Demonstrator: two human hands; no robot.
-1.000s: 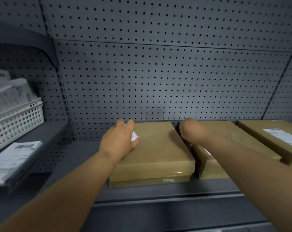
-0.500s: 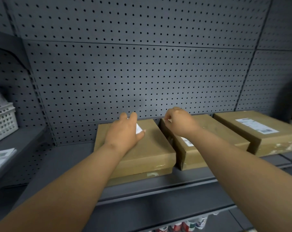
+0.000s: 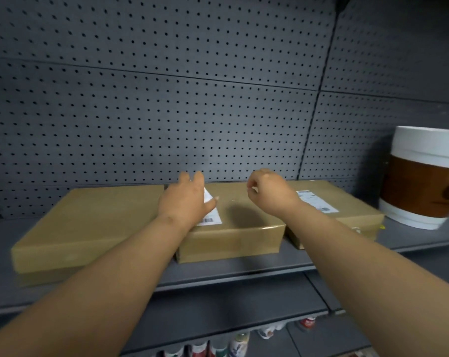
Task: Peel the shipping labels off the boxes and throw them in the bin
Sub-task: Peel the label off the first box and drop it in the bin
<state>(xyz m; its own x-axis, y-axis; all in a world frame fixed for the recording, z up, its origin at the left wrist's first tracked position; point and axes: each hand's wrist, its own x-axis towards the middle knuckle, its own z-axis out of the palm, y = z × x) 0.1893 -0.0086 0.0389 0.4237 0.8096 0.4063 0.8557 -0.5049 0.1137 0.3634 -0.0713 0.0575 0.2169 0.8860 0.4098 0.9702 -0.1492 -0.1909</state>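
Head view: three flat brown cardboard boxes in row on grey metal shelf [image 3: 244, 275]. Left hand [image 3: 186, 202] rests spread on white paper shipping label [image 3: 211, 215] atop middle box [image 3: 244, 225], fingers straight. Right hand [image 3: 268, 193] hovers above same box, fingers curled; tiny white fleck inside, cannot tell if pinched. Label thin, light, tearable, likely sticky; lift at free corner, peel low. Second label [image 3: 317, 200] on right box [image 3: 347, 212]. Pegboard wall [image 3: 166, 112] close behind; white-and-brown tub [image 3: 421, 179] crowds right; front open.

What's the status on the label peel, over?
Left hand flat on white shipping label, middle brown cardboard box. Right hand curled, apparently empty. Nothing blocking.
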